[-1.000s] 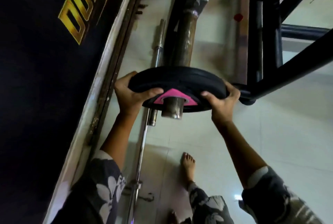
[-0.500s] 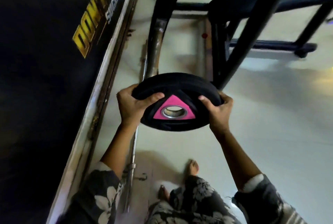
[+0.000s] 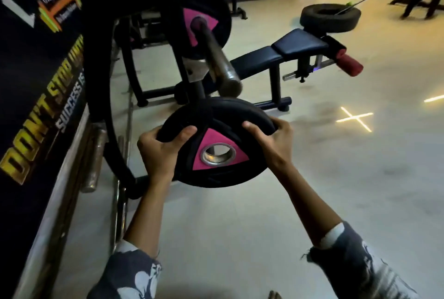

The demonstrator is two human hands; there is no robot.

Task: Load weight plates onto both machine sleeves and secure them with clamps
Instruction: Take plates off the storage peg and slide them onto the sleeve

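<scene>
I hold a black weight plate [image 3: 216, 121] with a pink triangle and a steel-ringed hole, tilted toward me at the middle of the view. My left hand [image 3: 161, 152] grips its left rim and my right hand [image 3: 274, 140] grips its upper right rim. Just above it, the worn metal machine sleeve [image 3: 219, 58] points down toward me, its end close to the plate's top edge. Another black plate with a pink triangle [image 3: 216, 10] sits at the far end of that sleeve. No clamp is visible.
A black wall banner [image 3: 36, 82] with yellow lettering runs along the left. A curved black machine frame [image 3: 101, 106] and a barbell [image 3: 121, 202] on the floor lie beside it. A padded bench [image 3: 288, 51] and a tyre [image 3: 330, 17] stand behind on the pale floor.
The plate came off the low sleeve it was on a second ago. I have carried it in both hands, and the view has swung up to a different sleeve that holds one plate.
</scene>
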